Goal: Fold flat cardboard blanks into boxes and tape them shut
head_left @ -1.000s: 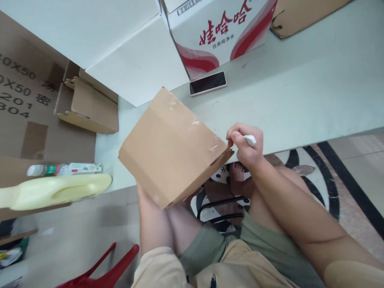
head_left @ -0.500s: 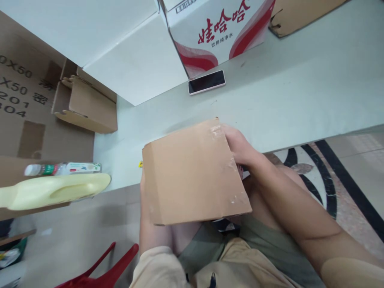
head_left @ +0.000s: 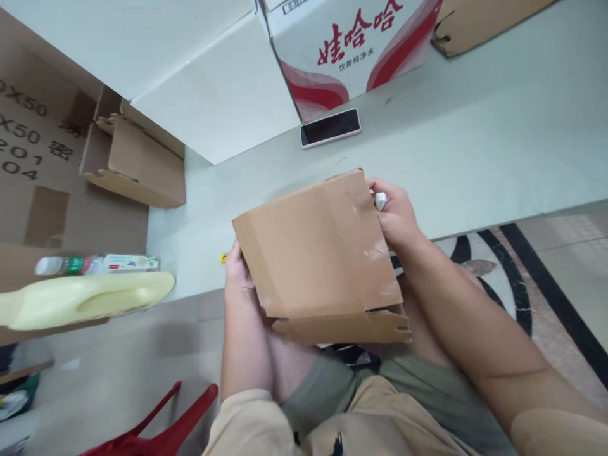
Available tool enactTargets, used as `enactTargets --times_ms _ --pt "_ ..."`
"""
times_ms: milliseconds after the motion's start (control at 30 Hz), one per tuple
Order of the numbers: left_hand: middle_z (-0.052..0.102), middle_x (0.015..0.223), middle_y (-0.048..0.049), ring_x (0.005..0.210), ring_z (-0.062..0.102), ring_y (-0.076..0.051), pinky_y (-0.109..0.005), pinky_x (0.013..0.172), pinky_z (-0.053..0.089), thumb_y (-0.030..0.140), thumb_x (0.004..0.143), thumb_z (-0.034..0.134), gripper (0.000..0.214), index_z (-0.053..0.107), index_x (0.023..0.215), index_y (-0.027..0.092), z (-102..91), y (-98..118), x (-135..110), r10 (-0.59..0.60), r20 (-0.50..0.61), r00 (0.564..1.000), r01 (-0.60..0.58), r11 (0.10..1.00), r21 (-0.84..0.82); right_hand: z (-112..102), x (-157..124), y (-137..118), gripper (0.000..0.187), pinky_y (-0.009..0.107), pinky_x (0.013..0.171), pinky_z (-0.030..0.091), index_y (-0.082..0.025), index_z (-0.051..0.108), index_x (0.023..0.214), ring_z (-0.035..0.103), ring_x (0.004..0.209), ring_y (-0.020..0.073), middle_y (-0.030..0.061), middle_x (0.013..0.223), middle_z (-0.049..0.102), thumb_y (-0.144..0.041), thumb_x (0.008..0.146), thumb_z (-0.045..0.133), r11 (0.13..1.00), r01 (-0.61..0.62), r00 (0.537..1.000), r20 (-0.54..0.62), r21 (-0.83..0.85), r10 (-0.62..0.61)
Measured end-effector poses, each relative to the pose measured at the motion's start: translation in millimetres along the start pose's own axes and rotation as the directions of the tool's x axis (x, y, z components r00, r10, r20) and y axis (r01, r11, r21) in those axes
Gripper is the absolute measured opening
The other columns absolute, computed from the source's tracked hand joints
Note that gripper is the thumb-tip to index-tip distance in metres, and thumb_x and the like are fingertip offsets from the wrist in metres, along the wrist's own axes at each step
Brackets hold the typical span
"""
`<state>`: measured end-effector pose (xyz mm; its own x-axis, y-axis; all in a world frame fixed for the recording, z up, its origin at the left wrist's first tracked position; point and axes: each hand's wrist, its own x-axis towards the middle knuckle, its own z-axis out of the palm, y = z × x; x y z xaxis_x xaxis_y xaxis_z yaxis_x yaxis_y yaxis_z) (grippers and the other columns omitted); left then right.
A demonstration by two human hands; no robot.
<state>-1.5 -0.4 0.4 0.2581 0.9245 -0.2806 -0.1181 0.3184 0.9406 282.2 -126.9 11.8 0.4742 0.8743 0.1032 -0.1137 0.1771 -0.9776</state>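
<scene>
A brown cardboard box (head_left: 304,253) is held over my lap at the table's near edge, tilted, with its slotted flap (head_left: 332,327) showing on the side toward me. Clear tape clings to its right end. Along the left side, my left hand (head_left: 236,266) grips the box, its fingertips partly hidden. My right hand (head_left: 394,212) is closed at the upper right corner, fingers against the cardboard. Out of that same fist pokes a small white faceted end (head_left: 380,201) of something whose kind I cannot make out.
A phone (head_left: 331,128) lies before a white-and-red water carton (head_left: 354,54). On the left are a folded cardboard piece (head_left: 142,161), a plastic bottle (head_left: 99,264) and a pale yellow plastic object (head_left: 99,297). A red chair (head_left: 161,424) stands at lower left.
The box has tipped, so its near flap now shows. My right hand has come into fuller view at the upper right corner, with the white end visible; my left hand shows more too.
</scene>
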Motion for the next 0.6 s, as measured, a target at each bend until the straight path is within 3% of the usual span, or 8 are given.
enactTargets --times_ms 67,167,267,367,467,533,600 --pt "0.074 0.079 -0.0088 0.079 0.074 -0.027 -0.039 0.072 0.062 0.079 0.055 0.079 0.068 0.072 0.088 0.019 -0.4 -3.6 0.1 -0.008 0.053 0.999 0.009 1.0 -0.017 0.0 -0.2 1.9 0.041 0.024 0.051 0.043 -0.02 0.067 0.084 0.051 0.055 0.0102 -0.0039 0.066 0.063 -0.043 0.058 0.089 0.999 -0.035 0.999 -0.036 0.027 0.036" --pt "0.076 0.079 -0.0076 0.083 0.076 -0.029 -0.039 0.077 0.063 0.061 0.038 0.096 0.071 0.072 0.091 0.021 5.2 -6.5 -1.1 0.002 0.064 0.998 -0.004 1.0 0.024 1.5 -0.5 3.0 0.04 0.025 0.05 0.043 -0.021 0.067 0.084 0.051 0.052 0.0096 -0.0043 0.063 0.063 -0.048 0.062 0.087 1.0 -0.021 0.998 -0.067 -0.02 0.02" --pt "0.078 0.087 -0.0071 0.087 0.076 -0.027 -0.038 0.082 0.063 0.046 0.042 0.099 0.064 0.07 0.094 0.022 9.4 -5.7 -0.4 0.016 0.024 1.0 -0.017 0.999 0.034 2.8 -0.3 2.6 0.031 0.024 0.049 0.04 -0.02 0.066 0.079 0.048 0.051 0.0087 -0.0031 0.061 0.062 -0.05 0.077 0.075 0.982 0.077 0.974 -0.197 -0.174 -0.111" --pt "0.078 0.098 -0.0075 0.089 0.075 -0.023 -0.034 0.081 0.062 0.046 0.049 0.097 0.06 0.071 0.098 0.022 5.2 -3.9 5.2 0.107 -0.04 0.993 -0.107 0.994 0.001 1.0 -0.7 2.5 0.026 0.025 0.052 0.042 -0.02 0.066 0.079 0.048 0.051 0.0085 -0.0008 0.066 0.067 -0.044 0.089 0.063 0.946 0.187 0.905 -0.329 -0.267 -0.271" --pt "0.078 0.107 -0.0064 0.104 0.073 -0.021 -0.031 0.09 0.06 0.05 0.06 0.091 0.054 0.071 0.101 0.023 -4.8 -4.3 15.8 0.205 -0.134 0.97 -0.212 0.976 -0.04 -3.7 -3.7 0.9 0.022 0.027 0.058 0.046 -0.021 0.066 0.082 0.056 0.056 0.0112 0.0004 0.068 0.068 -0.038 0.093 0.057 0.902 0.261 0.85 -0.361 -0.344 -0.384" --pt "0.077 0.111 -0.0059 0.118 0.069 -0.022 -0.032 0.099 0.058 0.053 0.067 0.086 0.048 0.07 0.102 0.024 -11.0 -5.6 23.8 0.238 -0.186 0.953 -0.256 0.963 -0.079 -6.6 -7.9 -4.3 0.022 0.029 0.061 0.047 -0.021 0.066 0.08 0.061 0.061 0.0136 0.0013 0.066 0.068 -0.036 0.092 0.057 0.852 0.253 0.829 -0.351 -0.458 -0.435" --pt "0.077 0.114 -0.0063 0.128 0.064 -0.023 -0.034 0.105 0.055 0.052 0.074 0.08 0.042 0.069 0.104 0.024 -14.3 -6.6 30.2 0.232 -0.231 0.945 -0.266 0.955 -0.129 -7.9 -13.2 -14.2 0.021 0.03 0.06 0.045 -0.021 0.068 0.076 0.061 0.061 0.0147 0.0024 0.066 0.069 -0.035 0.09 0.058 0.793 0.165 0.844 -0.332 -0.587 -0.421"
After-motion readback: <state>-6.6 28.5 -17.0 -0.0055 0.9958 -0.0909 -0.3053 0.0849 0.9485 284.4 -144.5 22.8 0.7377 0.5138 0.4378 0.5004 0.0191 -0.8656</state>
